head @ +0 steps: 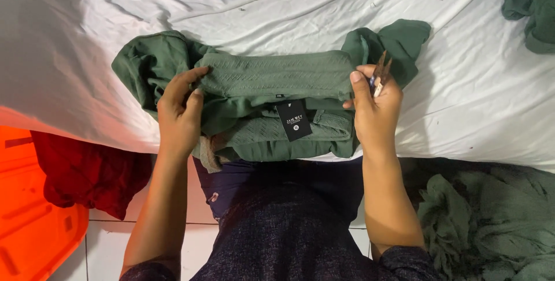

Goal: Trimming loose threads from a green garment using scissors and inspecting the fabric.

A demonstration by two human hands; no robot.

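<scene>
1. A white sheet [462,73] covered the bed, wrinkled and slack, and carried everything at hand.
2. More green cloth lay heaped on the floor at the right [491,223], with another green bundle [532,3] at the sheet's far right corner; a dark red cloth [87,177] hung beside an orange crate [29,217] at the left.
3. The folded green garment [272,84] sat on the near edge of the sheet, straight in front of the person, a black tag [293,120] dangling from its middle.
4. It looked soft, light and limp, a knit that would sag and come unfolded if lifted by one corner; I judged the two short ends the sound places to take it, both at once, palms under the fold.
5. The left hand [179,113] lay on the garment's left end, fingers partly curled and pressing the fold, thumb on top.
6. The right hand [376,107] steadied the right end with its thumb, while its grip pinched two small wooden clothes pegs [380,74] between the fingers.
</scene>
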